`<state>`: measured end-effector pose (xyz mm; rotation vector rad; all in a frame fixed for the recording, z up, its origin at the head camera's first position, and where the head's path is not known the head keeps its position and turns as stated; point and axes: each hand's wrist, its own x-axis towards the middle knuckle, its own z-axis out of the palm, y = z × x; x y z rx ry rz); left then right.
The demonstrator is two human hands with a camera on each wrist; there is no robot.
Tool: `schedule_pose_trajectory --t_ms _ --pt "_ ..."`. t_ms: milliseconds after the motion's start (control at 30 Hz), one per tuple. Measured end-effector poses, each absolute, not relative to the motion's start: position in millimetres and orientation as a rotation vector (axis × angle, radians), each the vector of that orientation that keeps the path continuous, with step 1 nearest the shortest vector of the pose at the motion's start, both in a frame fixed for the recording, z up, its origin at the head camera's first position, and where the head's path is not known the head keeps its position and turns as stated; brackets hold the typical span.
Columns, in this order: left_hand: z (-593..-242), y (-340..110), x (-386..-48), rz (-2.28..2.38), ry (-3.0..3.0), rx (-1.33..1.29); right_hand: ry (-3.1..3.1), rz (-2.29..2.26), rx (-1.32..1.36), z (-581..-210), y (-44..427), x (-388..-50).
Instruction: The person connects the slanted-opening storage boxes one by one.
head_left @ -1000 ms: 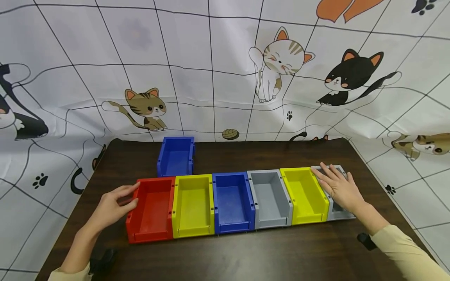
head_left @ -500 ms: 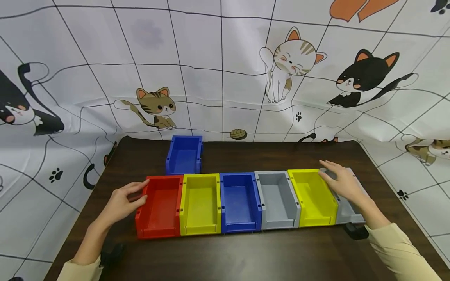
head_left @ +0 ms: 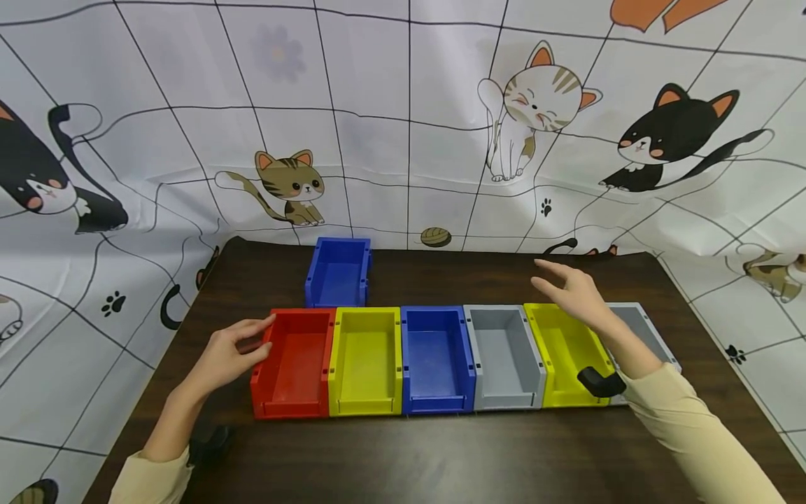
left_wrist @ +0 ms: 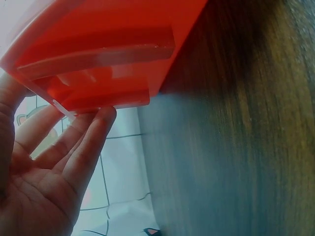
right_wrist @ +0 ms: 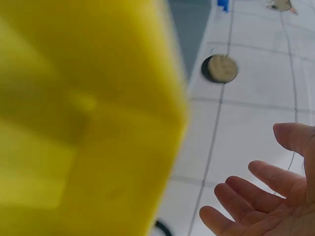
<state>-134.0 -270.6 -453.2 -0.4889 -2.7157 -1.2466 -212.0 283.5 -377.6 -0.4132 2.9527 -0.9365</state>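
A row of plastic bins stands side by side: a red bin (head_left: 296,364), a yellow bin (head_left: 367,364), a blue bin (head_left: 437,360), a grey bin (head_left: 504,357), a second yellow bin (head_left: 560,343) and a second grey bin (head_left: 639,329). My left hand (head_left: 225,355) rests its fingertips against the left side of the red bin; the left wrist view shows fairly straight fingers (left_wrist: 91,147) touching that bin's wall. Holding nothing, my right hand (head_left: 574,297) hovers over the back of the second yellow bin, fingers loosely extended. The forearm partly hides the second grey bin.
Behind the red and first yellow bins sits another blue bin (head_left: 338,273). The dark wooden table (head_left: 415,455) ends at a white curtain (head_left: 378,161) printed with cats. A black wrist device (head_left: 601,383) sticks out from the right wrist.
My right hand has left the second grey bin and moved left and back over the second yellow bin. My left hand stays at the red bin while the head view shifts slightly.
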Motion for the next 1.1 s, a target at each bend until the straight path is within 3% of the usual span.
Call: schedule_pose_trajectory --t_ms 467,1100 --pt "-453.5 -268.6 -135.7 -1.224 -2.703 -0.497 2.813 -1.155 -0.545 -366.3 196.3 -250.3" --pt "-451.1 -269.7 -132.5 -1.252 -2.718 -0.48 2.579 -1.355 -0.48 -370.9 94.0 -276.0"
